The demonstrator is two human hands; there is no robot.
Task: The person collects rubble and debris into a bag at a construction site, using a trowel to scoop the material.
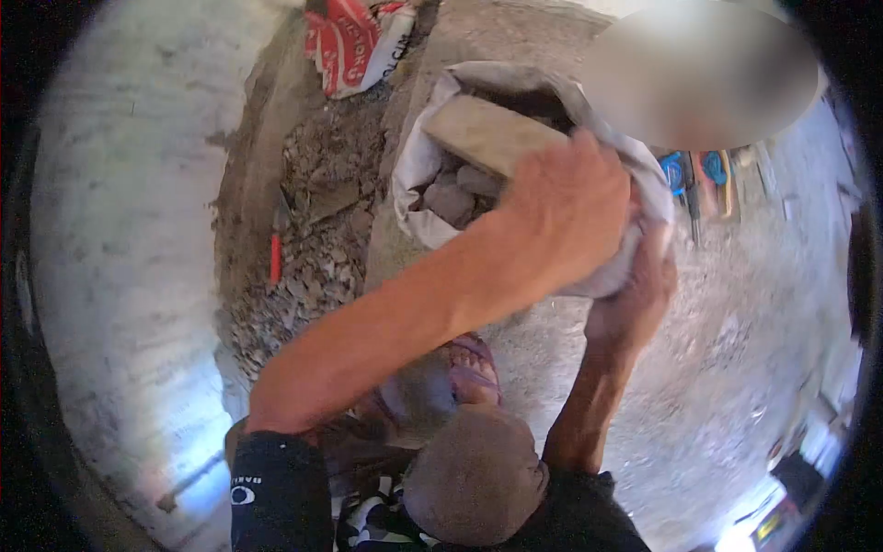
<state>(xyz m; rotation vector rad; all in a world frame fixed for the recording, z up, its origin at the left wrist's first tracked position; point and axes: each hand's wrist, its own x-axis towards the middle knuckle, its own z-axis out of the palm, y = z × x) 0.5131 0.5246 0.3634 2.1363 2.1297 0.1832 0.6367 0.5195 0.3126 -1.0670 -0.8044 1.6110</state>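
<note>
A white sack [418, 198] stands with its mouth open on the floor in front of me. Inside it are grey lumps of rubble [451, 201] and a pale flat slab [487, 133], whose material I cannot make out. My left hand [575, 212] reaches across to the sack's right rim, its fingers closed on the fabric and partly hidden; it is slightly blurred. It covers the near end of the slab. Just below, my right hand [637, 285] is closed around the right outer side of the sack, holding the bunched fabric.
Broken rubble and soil [317, 248] lie along the wall at left, with a red-handled tool [275, 258] among them. A red and white bag [359, 46] lies beyond. Blue-handled tools [676, 175] rest right of the sack. My sandalled foot [475, 373] is close below.
</note>
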